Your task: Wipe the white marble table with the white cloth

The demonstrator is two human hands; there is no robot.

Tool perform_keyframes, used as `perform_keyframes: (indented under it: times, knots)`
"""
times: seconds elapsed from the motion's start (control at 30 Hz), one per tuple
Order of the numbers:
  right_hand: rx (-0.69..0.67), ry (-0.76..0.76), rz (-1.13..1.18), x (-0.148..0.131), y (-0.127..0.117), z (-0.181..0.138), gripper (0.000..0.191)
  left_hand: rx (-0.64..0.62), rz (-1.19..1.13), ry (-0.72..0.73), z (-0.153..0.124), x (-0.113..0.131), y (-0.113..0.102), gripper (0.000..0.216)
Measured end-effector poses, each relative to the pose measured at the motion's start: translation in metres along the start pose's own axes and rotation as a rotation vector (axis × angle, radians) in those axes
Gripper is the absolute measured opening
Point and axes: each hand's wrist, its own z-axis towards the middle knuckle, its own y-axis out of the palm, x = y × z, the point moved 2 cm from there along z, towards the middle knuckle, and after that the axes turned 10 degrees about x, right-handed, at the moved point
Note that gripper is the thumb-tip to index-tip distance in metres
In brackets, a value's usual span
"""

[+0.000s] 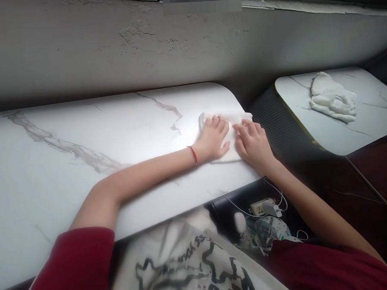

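Observation:
A folded white cloth [231, 138] lies on the right end of a white marble-patterned tabletop [141, 130]. My left hand [214, 137] rests on the cloth's left part, palm down, with its thumb out to the side. A red string bracelet [192, 155] circles the left wrist. On the cloth's right part, my right hand [253, 144] has its fingers slightly bent and apart, fingertips touching the fabric. The two hands are close together but do not touch. What lies beneath the palms is hidden.
To the right, a crumpled white cloth [333, 98] sits on a second marble-patterned table [367, 125]. A wall [94, 50] with peeling patches runs behind. Below the near edge are a power strip [261, 207] with a plugged-in charger, white cables and a clear bottle [262, 228].

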Motion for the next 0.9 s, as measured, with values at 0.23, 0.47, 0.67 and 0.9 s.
perform_keyframes:
  times: [0.23,0.47,0.67,0.9]
  knots:
    - [-0.139,0.026,-0.147,-0.039,-0.042,-0.04,0.046,-0.02,0.028,0.169,-0.034,0.03,-0.015,0.067]
    - [-0.14,-0.02,-0.15,-0.061,-0.023,-0.008,0.049,0.0,0.029,0.084,-0.043,-0.004,-0.015,0.068]
    - [-0.147,-0.056,-0.102,-0.074,0.004,0.036,0.055,0.067,0.017,-0.022,-0.042,-0.049,-0.013,0.066]
    - [-0.104,-0.089,-0.067,-0.093,0.035,0.089,0.057,0.072,-0.007,-0.149,-0.036,-0.105,-0.013,0.069]
